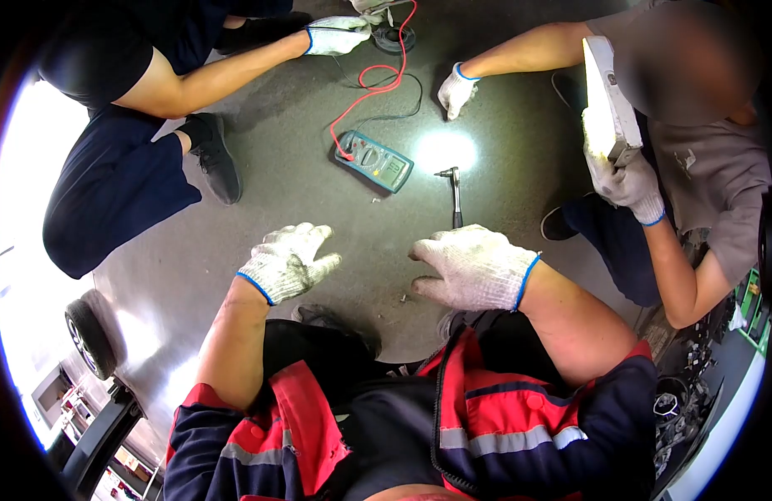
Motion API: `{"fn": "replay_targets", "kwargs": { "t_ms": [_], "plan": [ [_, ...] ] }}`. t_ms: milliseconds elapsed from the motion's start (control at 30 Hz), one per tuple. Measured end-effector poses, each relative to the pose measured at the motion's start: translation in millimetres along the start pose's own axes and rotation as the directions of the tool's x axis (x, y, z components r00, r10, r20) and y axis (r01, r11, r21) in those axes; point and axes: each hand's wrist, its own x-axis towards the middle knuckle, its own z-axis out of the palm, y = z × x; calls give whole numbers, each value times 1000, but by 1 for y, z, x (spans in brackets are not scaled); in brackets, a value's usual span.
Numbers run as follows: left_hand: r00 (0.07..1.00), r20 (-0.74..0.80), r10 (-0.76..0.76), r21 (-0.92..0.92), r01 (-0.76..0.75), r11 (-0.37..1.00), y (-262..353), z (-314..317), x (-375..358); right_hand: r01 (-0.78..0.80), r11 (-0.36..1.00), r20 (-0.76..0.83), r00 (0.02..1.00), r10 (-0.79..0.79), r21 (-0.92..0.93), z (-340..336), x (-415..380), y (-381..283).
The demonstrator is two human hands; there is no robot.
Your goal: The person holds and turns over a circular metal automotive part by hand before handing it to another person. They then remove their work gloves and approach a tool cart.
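Observation:
My left hand, in a white knit glove with a blue cuff, is held above the floor with its fingers apart and nothing in it. Across from it, my right hand, gloved the same way, has thumb and fingers apart and is also bare of any object. Just beyond my right hand lies a ratchet wrench with a dark handle, its near end close to my fingers. Farther out, a teal digital multimeter rests on the floor. A red test lead and a black lead run from it.
A person at upper left has a gloved hand near a dark ring-shaped part. Another person at right holds a bright work lamp; their other gloved hand touches the floor. A wheel is at left.

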Motion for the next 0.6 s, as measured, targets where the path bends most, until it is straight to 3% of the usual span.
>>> {"fn": "replay_targets", "kwargs": {
  "t_ms": [600],
  "plan": [
    [999,-28,25,9,-24,1000,-5,7,2,17,1000,-14,1000,-17,-12,4,1,2]
  ]
}}
